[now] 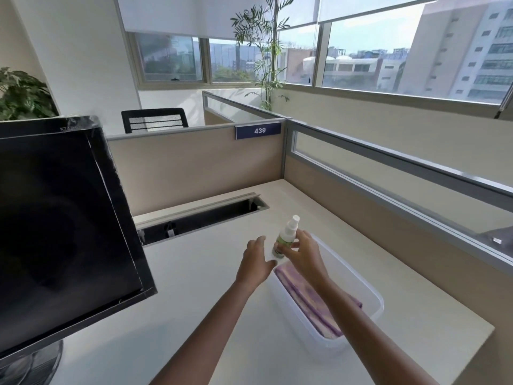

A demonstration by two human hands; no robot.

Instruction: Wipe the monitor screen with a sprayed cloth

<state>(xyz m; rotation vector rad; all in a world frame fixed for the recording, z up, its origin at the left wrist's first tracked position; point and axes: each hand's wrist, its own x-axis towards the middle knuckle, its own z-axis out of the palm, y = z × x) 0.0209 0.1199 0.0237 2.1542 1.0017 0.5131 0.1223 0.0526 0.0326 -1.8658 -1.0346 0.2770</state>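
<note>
A black monitor (58, 226) with a dark screen stands at the left of the white desk (194, 287). A small white spray bottle (286, 236) with a green label is upright just past the far end of a clear plastic tub (361, 287). My right hand (304, 252) pinches the bottle's lower body with thumb and fingers. My left hand (255, 258) hovers open just left of the bottle, fingers spread, not touching it. A folded purple cloth (313, 298) lies inside the tub, partly hidden by my right forearm.
An open cable slot (200, 215) runs along the desk's back. Beige partition walls (194, 162) close off the back and right sides. The monitor's round base (30, 365) sits at the front left. A black chair (154, 119) stands beyond the partition.
</note>
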